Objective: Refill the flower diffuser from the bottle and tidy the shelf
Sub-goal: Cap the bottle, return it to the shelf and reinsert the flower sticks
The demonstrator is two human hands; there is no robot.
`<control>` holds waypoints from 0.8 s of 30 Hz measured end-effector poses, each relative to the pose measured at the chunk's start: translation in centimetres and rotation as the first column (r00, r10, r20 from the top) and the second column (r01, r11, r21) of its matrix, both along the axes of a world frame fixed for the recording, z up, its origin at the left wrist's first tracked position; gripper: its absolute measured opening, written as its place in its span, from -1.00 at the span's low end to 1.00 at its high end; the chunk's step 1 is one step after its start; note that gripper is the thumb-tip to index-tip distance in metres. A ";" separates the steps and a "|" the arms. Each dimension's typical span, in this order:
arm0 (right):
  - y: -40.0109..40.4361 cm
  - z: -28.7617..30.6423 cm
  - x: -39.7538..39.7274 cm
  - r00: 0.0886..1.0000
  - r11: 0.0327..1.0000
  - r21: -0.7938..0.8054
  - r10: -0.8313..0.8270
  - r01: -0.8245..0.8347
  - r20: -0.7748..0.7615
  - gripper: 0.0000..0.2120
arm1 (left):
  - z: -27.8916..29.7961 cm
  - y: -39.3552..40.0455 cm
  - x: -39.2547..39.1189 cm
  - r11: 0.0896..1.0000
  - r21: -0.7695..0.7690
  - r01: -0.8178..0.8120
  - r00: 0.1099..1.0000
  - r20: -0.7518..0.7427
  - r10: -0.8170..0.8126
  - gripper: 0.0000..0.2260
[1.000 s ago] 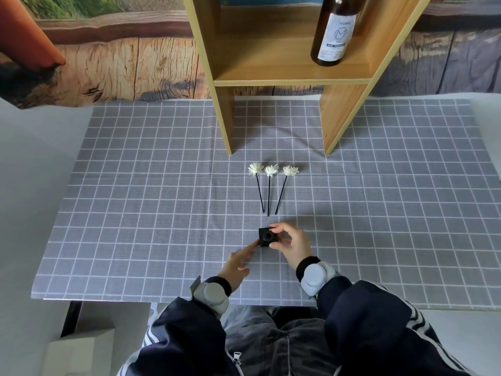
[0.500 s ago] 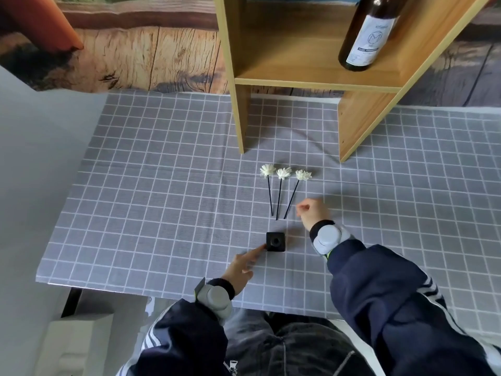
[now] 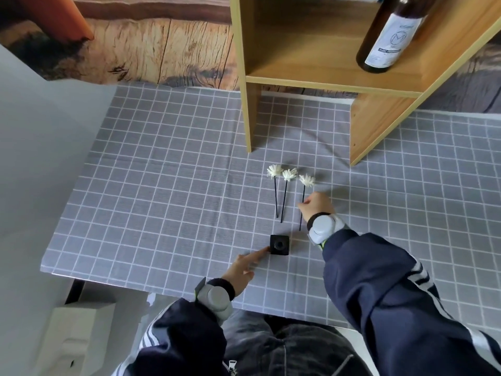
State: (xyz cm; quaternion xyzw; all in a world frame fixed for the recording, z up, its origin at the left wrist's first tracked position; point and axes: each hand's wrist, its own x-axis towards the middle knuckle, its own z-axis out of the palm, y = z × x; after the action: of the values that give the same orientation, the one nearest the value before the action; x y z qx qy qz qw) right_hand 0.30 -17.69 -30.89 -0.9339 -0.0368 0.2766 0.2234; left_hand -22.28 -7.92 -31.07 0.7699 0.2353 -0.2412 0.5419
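A small black cube diffuser pot (image 3: 279, 244) with a round open mouth stands on the grey checked cloth. My left hand (image 3: 243, 270) rests beside it, its index fingertip touching the pot's left side. Three white flower sticks lie behind the pot; my right hand (image 3: 314, 207) pinches the black stem of the rightmost flower stick (image 3: 306, 181). The other two flower sticks (image 3: 282, 183) lie flat to its left. A dark glass refill bottle (image 3: 387, 39) with a white label stands on the wooden shelf (image 3: 325, 77) at the upper right.
The shelf's two side panels stand on the cloth behind the flowers, with a gap between them. The table's left edge (image 3: 67, 213) and near edge are close. A white box (image 3: 78, 340) sits below the table at lower left.
My right hand left the black pot, moved back and right, and closed on the rightmost flower's stem, which has shifted slightly. My left fingertip stayed at the pot. The view moved forward.
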 end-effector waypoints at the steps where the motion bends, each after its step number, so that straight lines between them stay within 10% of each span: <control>1: -0.3 0.4 -0.5 0.999 0.993 0.108 -0.049 0.048 0.004 -0.79 | 0.0 0.0 0.0 1.000 -0.003 0.007 1.000 0.000 -0.007 -0.33; 7: -2.4 3.2 -5.4 0.994 0.792 0.603 -0.113 0.097 -0.013 -0.80 | -0.6 0.2 0.0 1.000 0.000 0.031 0.999 0.021 -0.031 -0.32; 17: -4.2 4.2 -8.8 0.983 0.773 0.613 0.070 -0.162 0.172 -0.90 | -0.4 0.4 -0.1 0.999 0.012 0.049 0.998 0.045 -0.050 -0.28; 24: -5.3 3.5 -8.0 0.980 0.834 0.523 0.197 -0.174 0.012 -0.89 | -0.4 0.3 -0.1 0.999 0.008 0.032 0.998 0.055 -0.033 -0.26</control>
State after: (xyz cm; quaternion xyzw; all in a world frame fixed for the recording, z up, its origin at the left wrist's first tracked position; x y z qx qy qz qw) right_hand -7.70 -23.03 -27.44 -0.8243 -0.1961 0.2962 0.4409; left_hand -22.33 -7.57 -31.43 0.7820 0.2085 -0.2278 0.5414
